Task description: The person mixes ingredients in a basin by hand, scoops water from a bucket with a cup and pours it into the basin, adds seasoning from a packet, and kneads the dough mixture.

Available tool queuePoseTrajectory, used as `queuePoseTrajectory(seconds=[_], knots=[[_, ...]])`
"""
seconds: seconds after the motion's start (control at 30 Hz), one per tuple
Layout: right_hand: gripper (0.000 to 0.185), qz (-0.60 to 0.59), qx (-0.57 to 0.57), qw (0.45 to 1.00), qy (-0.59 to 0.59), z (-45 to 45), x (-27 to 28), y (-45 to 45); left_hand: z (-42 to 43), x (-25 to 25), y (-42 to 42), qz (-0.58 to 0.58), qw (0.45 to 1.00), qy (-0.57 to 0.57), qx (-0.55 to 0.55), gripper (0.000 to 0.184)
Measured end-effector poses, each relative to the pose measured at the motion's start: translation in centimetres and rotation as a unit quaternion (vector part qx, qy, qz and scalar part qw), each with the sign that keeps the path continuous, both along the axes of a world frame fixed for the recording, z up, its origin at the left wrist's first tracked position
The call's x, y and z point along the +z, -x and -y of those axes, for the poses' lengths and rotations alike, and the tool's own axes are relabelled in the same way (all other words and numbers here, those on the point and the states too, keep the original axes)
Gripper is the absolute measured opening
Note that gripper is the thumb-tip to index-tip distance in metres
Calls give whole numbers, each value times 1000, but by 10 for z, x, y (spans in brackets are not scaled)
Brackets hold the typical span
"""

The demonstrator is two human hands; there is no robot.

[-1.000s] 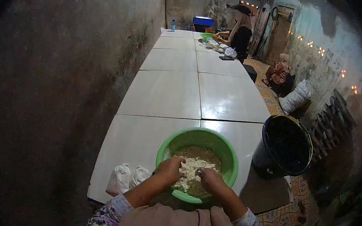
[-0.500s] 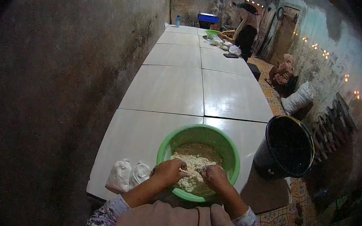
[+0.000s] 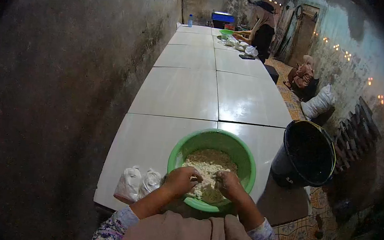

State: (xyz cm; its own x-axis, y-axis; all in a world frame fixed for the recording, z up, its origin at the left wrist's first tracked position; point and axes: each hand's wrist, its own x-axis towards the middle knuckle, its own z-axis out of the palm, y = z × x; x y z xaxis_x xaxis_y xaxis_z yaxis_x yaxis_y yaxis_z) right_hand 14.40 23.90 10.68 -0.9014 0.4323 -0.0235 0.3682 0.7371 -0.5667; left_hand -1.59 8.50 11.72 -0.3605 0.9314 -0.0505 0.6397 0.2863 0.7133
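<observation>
A green basin (image 3: 251, 171) stands at the near end of the table, holding a pale, crumbly flour mixture (image 3: 208, 168) with a browner patch toward the far side. Over the left rim reaches my left hand (image 3: 183, 179), its fingers curled in a pinch at the mixture. My right hand (image 3: 229, 184) is opposite it, inside the basin's right side, with fingers bent down and closed at the crumbs. Flour whitens the fingertips. How much mixture each hand holds is partly hidden by the fingers. Left of the basin sit two knotted plastic bags of white powder (image 3: 129, 182) (image 3: 151, 180).
A black bucket (image 3: 284, 162) stands right of the basin by the edge of the long tiled table (image 3: 176, 91). At the far end, a person (image 3: 264, 32) works at another green basin (image 3: 227, 32). Another person (image 3: 302, 75) sits low near a white sack (image 3: 319, 103). A wall runs along the left.
My hands have drawn slightly farther apart above the mixture, and their fingers have shifted. The whole view has moved a little, while the basin, bags and bucket keep their places.
</observation>
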Motion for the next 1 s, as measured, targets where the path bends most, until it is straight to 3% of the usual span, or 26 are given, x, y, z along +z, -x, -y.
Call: queuePoseTrajectory(seconds=[0.13, 0.2, 0.33, 0.4, 0.43, 0.5, 0.53, 0.6, 0.63, 0.7, 0.83, 0.9, 0.97, 1.0], knots=[[22, 0, 7, 999, 32, -3, 3, 3, 0, 8, -1, -12, 1000, 19, 8, 22], [23, 67, -49, 997, 9, 2, 18, 4, -1, 8, -2, -42, 998, 31, 40, 23], [25, 106, -58, 992, -20, -8, -6, 6, -2, 9, -2, -53, 996, 65, 19, 29], [31, -63, -99, 993, 12, -7, -18, 3, -4, -11, 3, -33, 999, -35, 3, 25], [31, -62, -99, 993, 12, -6, -19, 4, -3, -16, 4, -32, 999, -34, 4, 25], [17, -148, -102, 973, 141, -3, -15, 6, -2, -14, 5, 2, 997, -77, 5, 23], [17, -148, -102, 973, 142, -2, -12, 5, -3, -6, 4, 8, 1000, -8, 17, 22], [22, -216, -23, 974, 73, 0, -7, 3, 0, 9, -1, 14, 999, 10, 32, 23], [22, -216, -24, 973, 73, -3, -10, 4, -1, 12, -2, 21, 998, 28, 46, 24], [26, 4, -5, 999, 48, -11, -17, 6, -4, 8, -4, -8, 996, 44, 77, 29], [39, -17, -22, 992, 126, -9, -21, 6, -2, -3, -1, -5, 997, 6, 72, 33], [50, -198, -31, 974, 101, -8, -23, 7, -1, 1, 0, 14, 999, -6, 43, 33], [56, -150, -46, 981, 116, -14, -21, 3, 0, 15, -3, -29, 998, 40, 45, 24], [57, -159, -36, 955, 248, -16, -13, -1, -2, 15, -4, -28, 998, 40, 46, 24]])
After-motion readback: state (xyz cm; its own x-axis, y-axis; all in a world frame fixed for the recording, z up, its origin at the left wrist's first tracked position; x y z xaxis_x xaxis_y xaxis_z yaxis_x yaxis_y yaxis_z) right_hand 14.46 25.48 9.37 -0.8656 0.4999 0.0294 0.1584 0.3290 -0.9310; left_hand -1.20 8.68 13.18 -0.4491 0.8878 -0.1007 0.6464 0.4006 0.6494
